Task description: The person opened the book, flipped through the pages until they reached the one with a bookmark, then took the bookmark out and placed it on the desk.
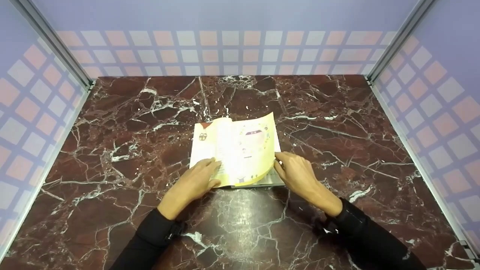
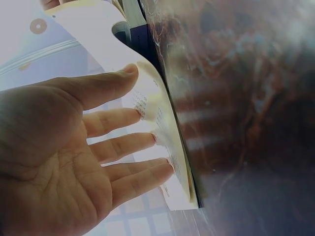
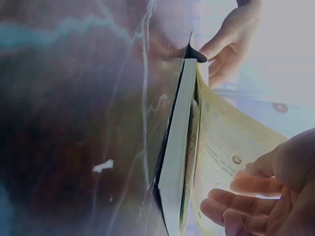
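Note:
An open book (image 1: pixel 221 150) with pale yellow pages lies on the marbled tabletop. With its fingers fairly straight, my left hand (image 1: pixel 195 178) rests on the left-hand page; in the left wrist view the fingertips of the left hand (image 2: pixel 93 147) touch the printed paper. On the other side, my right hand (image 1: pixel 298 170) pinches the outer edge of a raised page (image 1: pixel 258 142), which bows up from the pages below. The right wrist view shows thumb and forefinger of the right hand (image 3: pixel 266 191) close together at this page (image 3: pixel 221 142), beside the thick page block (image 3: pixel 179 147).
Dark red marbled tabletop (image 1: pixel 123 195) with white veins surrounds the book. Checked panels stand at the back (image 1: pixel 240 52), left (image 1: pixel 33 90) and right (image 1: pixel 431 86), joined by metal corner posts. A bright light patch (image 1: pixel 240 213) reflects in front of the book.

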### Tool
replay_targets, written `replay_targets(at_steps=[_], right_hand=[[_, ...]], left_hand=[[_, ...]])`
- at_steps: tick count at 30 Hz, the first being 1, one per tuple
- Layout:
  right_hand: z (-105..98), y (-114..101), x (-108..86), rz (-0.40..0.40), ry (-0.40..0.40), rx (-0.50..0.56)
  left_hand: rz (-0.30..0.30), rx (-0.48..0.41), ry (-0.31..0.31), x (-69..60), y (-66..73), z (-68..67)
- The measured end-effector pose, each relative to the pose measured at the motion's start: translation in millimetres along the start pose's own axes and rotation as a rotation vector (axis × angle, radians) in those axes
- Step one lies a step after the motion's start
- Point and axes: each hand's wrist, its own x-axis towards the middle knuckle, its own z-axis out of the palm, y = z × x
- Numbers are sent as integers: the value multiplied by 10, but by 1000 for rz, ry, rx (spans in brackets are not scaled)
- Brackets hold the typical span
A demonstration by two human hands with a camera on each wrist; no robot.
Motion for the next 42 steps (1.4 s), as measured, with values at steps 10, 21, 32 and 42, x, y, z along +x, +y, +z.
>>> replay_targets(at_steps=[10,21,32,42], right_hand=[[-13,-78,55,-47,-13,17],[21,-136,104,-74,-49,44],[41,-230,157,-110,-108,69],[78,-303,197,-139,-137,97]], left_hand=[[0,-13,15,-13,-29,3],[-37,-44,8,-13,-46,9],[-45,-53,2,-25,-42,0],[-38,-53,15,-25,-46,4]])
